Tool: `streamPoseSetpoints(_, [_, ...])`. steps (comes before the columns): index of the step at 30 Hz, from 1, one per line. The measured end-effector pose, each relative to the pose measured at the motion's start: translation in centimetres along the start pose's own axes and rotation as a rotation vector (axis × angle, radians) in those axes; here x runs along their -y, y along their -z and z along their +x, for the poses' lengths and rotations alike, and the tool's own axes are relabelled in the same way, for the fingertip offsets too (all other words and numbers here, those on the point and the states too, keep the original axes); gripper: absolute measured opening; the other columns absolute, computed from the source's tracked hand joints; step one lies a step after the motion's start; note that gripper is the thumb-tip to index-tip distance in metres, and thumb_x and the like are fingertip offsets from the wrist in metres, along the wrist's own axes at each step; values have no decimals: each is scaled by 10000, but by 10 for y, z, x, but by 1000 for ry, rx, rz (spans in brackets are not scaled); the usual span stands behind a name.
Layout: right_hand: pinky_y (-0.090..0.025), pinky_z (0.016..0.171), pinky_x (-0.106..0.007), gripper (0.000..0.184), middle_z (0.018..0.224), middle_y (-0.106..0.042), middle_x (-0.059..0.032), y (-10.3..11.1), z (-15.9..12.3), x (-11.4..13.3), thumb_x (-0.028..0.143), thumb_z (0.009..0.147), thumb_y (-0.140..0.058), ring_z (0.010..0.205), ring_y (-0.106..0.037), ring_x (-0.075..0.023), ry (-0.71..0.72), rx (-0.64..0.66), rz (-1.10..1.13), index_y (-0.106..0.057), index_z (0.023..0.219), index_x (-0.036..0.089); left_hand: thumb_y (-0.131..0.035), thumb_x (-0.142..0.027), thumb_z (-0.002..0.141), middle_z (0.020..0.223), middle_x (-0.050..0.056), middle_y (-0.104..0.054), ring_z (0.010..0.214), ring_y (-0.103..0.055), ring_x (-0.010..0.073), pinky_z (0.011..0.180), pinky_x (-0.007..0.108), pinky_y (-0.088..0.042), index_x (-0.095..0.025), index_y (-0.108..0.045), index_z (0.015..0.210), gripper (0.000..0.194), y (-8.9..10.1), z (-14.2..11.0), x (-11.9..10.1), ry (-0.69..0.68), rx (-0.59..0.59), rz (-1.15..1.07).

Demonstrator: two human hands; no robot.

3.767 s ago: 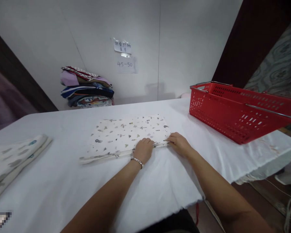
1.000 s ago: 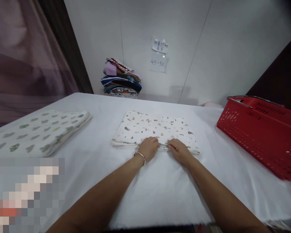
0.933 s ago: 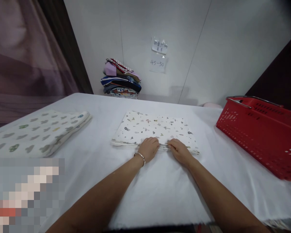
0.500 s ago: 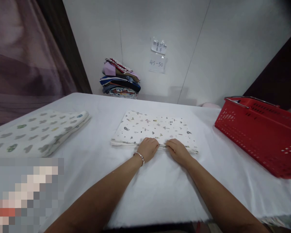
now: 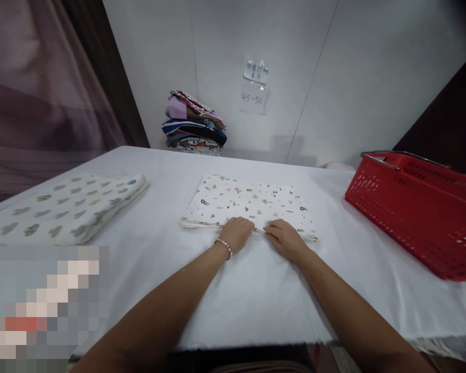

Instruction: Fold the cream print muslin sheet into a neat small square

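A white cloth (image 5: 248, 202) printed with small plants and animals lies folded into a flat rectangle of several layers in front of me. My left hand (image 5: 237, 232), with a bracelet at the wrist, has its fingers curled over the middle of the cloth's near edge. Just to its right, my right hand (image 5: 283, 235) is closed on the same edge, thumb side inward. A small gap separates the two hands. My fingertips are partly hidden against the layers.
Another folded cloth (image 5: 73, 202) with grey cloud shapes lies on the left of the white-covered table (image 5: 248, 305). A red plastic basket (image 5: 415, 212) with metal handles stands at the right. Behind the table is a stack of folded fabrics (image 5: 194, 124) against the wall, near paper notes (image 5: 253, 98).
The view has shifted slightly. Both hands stay at the cloth's near edge, and the folded cloth keeps its shape.
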State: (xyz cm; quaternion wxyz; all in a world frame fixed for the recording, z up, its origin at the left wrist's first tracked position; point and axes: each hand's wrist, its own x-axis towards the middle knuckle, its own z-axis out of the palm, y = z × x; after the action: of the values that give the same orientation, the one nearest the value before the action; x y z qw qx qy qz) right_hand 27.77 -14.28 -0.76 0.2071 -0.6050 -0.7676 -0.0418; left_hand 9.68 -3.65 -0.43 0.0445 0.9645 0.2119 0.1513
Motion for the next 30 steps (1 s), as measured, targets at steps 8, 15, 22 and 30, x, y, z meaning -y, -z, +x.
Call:
streamPoseSetpoints(8, [-449, 771, -346, 273, 965, -620, -75, 1, -2, -2, 224, 892, -397, 893, -531, -195, -40, -49, 80, -625, 1042, 220, -430, -177, 853, 911, 30, -623, 890, -527, 170, 768, 311, -377, -191, -550, 864, 122, 1, -5, 3, 14, -24, 8])
streamPoseSetpoints(15, [-430, 756, -337, 263, 956, -624, -84, -4, -1, -2, 202, 886, -412, 883, -524, -200, -48, -163, -47, -646, 1007, 203, -409, -160, 862, 891, 35, -619, 884, -519, 178, 756, 315, -379, -185, -559, 852, 153, -1, -1, 2, -12, -48, 102])
streamPoseSetpoints(22, [-398, 713, -318, 262, 880, -626, -72, -7, 1, -1, 189, 883, -415, 844, -513, -198, 3, -78, -111, -667, 952, 211, -450, -119, 822, 896, 41, -614, 873, -519, 188, 730, 320, -387, -181, -571, 823, 136, -4, 0, 1, -32, -5, 148])
streamPoseSetpoints(30, [-404, 751, -336, 244, 944, -604, -87, -1, -3, 1, 160, 841, -455, 884, -510, -205, 24, -24, -69, -632, 1006, 193, -459, -173, 840, 957, 32, -617, 927, -523, 173, 780, 318, -391, -197, -575, 912, 138, 1, -7, 1, -21, -35, 14])
